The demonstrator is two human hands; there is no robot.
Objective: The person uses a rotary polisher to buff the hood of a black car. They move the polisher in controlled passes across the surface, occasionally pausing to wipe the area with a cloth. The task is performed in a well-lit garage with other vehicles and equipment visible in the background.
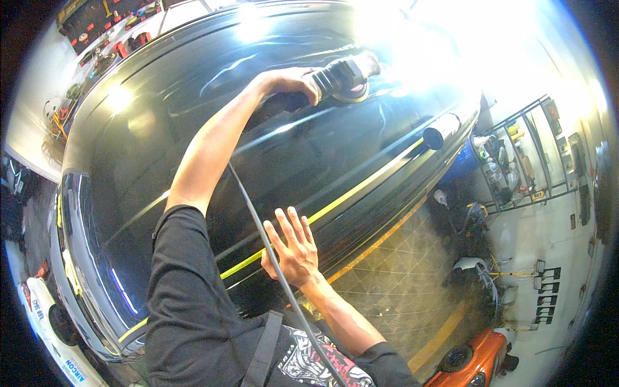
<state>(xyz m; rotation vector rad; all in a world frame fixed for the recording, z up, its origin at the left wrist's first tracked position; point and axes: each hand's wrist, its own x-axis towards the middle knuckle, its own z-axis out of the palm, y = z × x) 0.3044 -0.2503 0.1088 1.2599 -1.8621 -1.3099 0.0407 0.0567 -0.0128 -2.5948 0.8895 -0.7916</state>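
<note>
My left hand [295,84] grips a dark power polisher [333,80]. Its round pad [355,94] lies against the glossy black car panel [193,130]. With fingers apart and nothing in it, my right hand [292,254] is over the panel's near edge, by a strip of yellow masking tape [360,186]. Whether the palm touches the surface cannot be told. A black cable [254,210] runs from the panel down past the right thumb and across my chest.
A cylindrical object with a dark end [433,138] sits on the panel's edge. Beyond are a blue drum [457,162] and a metal rack [524,150] with bottles. An orange car [476,355] and a white vehicle [58,334] stand nearby. Strong glare covers the upper right.
</note>
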